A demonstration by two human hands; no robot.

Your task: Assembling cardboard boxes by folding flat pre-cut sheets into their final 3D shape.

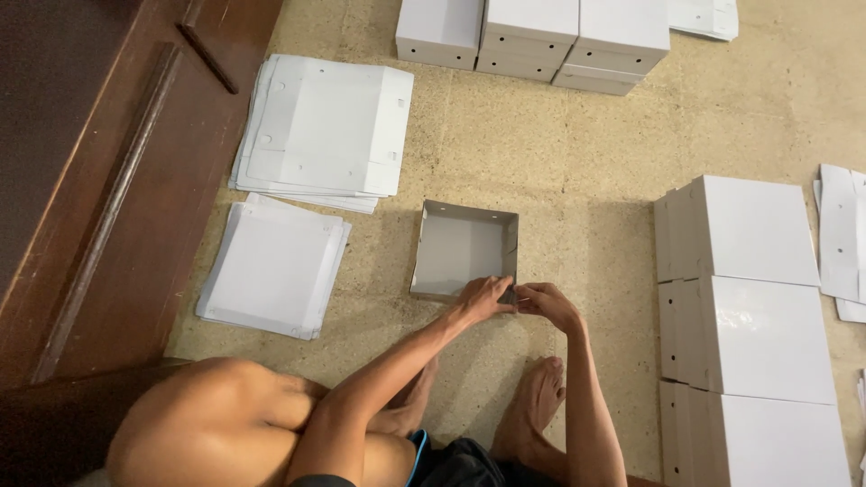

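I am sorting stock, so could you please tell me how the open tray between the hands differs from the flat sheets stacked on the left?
The open tray stands folded, with raised walls; the flat sheets lie unfolded in stacks.
The tray is a single piece; the sheets are many, piled in layers.
Both the left hand and the right hand pinch the tray's near right corner; the sheets lie untouched.
Both are pale card with small punched holes, resting on the floor.

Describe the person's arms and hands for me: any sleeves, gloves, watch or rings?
Both arms are bare from shoulder to wrist, with no sleeves in view. The left hand and right hand wear no gloves, and no watch or bracelet shows on either wrist. Rings are too small to tell. The only clothing visible is dark shorts with a blue trim at the edge.
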